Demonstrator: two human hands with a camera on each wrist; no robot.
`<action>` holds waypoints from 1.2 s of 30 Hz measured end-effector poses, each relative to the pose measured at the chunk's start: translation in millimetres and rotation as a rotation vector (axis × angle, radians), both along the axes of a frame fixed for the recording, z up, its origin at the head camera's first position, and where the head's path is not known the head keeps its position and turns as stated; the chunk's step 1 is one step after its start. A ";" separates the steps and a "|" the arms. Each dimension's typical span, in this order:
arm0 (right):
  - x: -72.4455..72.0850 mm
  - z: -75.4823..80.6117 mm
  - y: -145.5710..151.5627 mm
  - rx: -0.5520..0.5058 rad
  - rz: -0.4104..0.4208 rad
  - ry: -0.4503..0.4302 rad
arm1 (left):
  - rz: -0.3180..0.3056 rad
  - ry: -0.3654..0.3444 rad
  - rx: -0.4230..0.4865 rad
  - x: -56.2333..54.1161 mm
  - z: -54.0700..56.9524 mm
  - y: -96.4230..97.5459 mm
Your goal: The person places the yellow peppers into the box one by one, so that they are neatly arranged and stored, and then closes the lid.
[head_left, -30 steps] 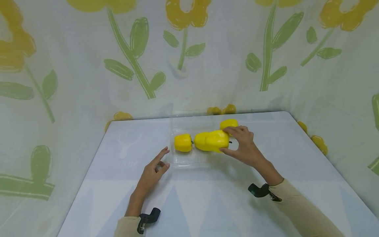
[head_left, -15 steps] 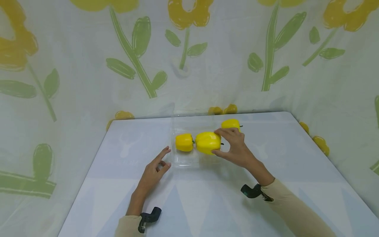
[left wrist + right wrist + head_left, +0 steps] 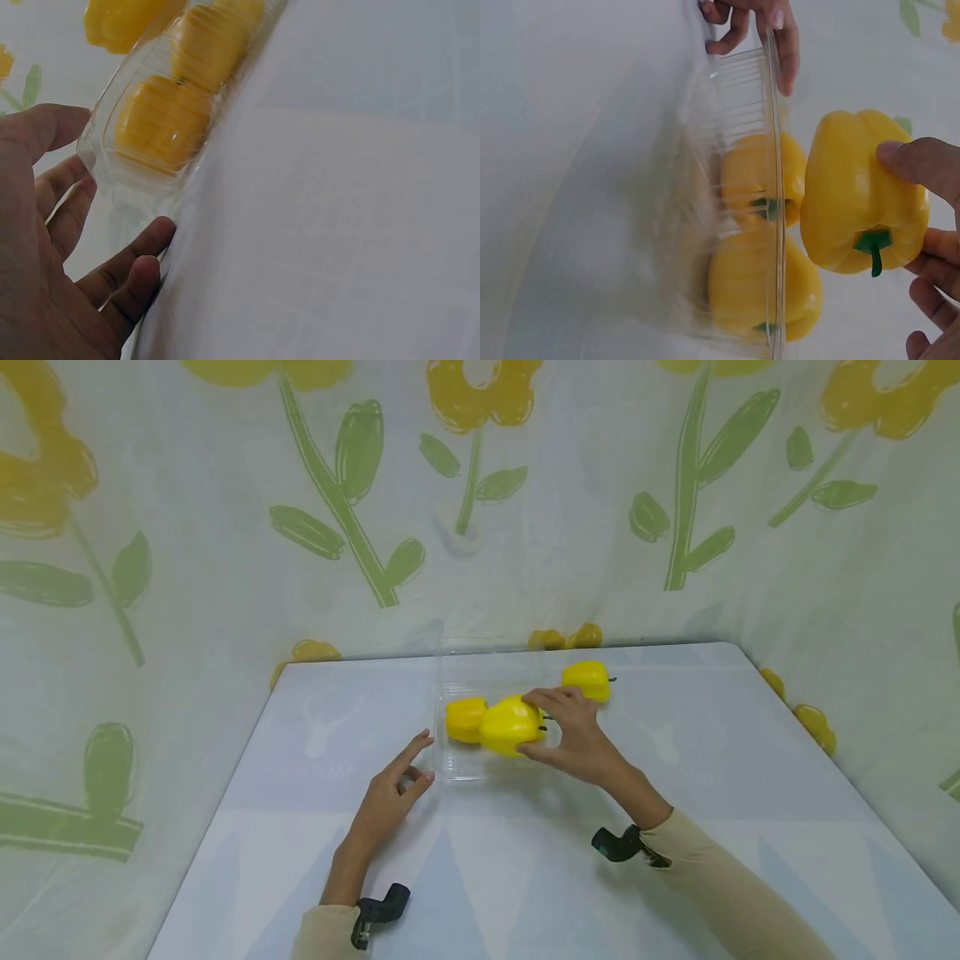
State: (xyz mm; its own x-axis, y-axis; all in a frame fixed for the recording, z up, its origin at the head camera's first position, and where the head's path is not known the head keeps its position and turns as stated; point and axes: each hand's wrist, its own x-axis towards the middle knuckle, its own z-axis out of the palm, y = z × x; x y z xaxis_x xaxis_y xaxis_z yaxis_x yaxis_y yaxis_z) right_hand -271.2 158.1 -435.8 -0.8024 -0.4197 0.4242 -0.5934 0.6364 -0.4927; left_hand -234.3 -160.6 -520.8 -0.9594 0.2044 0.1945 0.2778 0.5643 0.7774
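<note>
My right hand pinches a yellow bell pepper between thumb and fingers, its green stem pointing right in the head view. It is held over a clear plastic container. Inside lie two more yellow bell peppers: the left one shows partly, while the right one is mostly hidden behind the held pepper in the head view. At the container's left side is my left hand, fingers loosely bent, a fingertip at the rim in the left wrist view.
Another yellow bell pepper lies on the white table behind and right of the container. The container's clear lid lies open toward the back edge. A flower-printed curtain hangs close behind the table.
My right hand has carried the held pepper leftward over the container, from the right pepper toward the gap between the two. The left hand stays in place.
</note>
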 end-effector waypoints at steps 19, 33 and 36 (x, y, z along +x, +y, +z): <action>-1.7 -11.4 -24.4 0.002 0.027 -0.020 | -0.007 0.008 0.007 0.4 -1.7 -0.6; -4.2 -15.8 -37.5 0.017 0.025 -0.035 | -0.012 0.016 0.010 -0.9 -2.6 -0.9; -4.3 -15.6 -41.0 0.022 0.027 -0.033 | -0.006 0.019 0.008 -0.7 -2.2 -0.8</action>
State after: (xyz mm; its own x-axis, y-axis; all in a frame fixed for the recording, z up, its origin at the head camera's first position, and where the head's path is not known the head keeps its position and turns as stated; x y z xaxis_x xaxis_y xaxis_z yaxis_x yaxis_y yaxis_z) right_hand -275.4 117.1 -451.5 -0.8040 -0.4505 0.3882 -0.5943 0.6312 -0.4984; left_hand -235.0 -161.5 -523.0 -0.9542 0.2087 0.2144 0.2961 0.5561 0.7766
